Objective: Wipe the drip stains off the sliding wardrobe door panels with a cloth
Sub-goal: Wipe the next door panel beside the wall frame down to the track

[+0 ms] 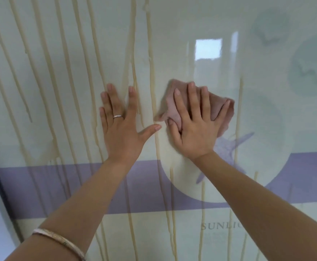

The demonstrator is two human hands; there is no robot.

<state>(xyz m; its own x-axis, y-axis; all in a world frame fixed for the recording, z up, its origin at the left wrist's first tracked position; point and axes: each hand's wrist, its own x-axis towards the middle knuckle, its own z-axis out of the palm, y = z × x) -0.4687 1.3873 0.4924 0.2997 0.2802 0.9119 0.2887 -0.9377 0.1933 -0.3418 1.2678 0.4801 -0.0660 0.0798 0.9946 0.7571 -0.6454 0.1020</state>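
Printed lettering (221,226) reads "SUNLI", rest hidden by the arm, at 5 o'clock. Right hand (197,129), fingers straight, presses pink cloth (174,108) on wardrobe door panel (257,129); left hand (122,127) lies flat among cream drip stains (152,76).

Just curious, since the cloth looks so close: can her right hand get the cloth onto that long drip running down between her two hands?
Probably yes. The right hand presses the cloth flat beside that drip, with only bare panel between.

Cloth (201,108) partly hidden under hand
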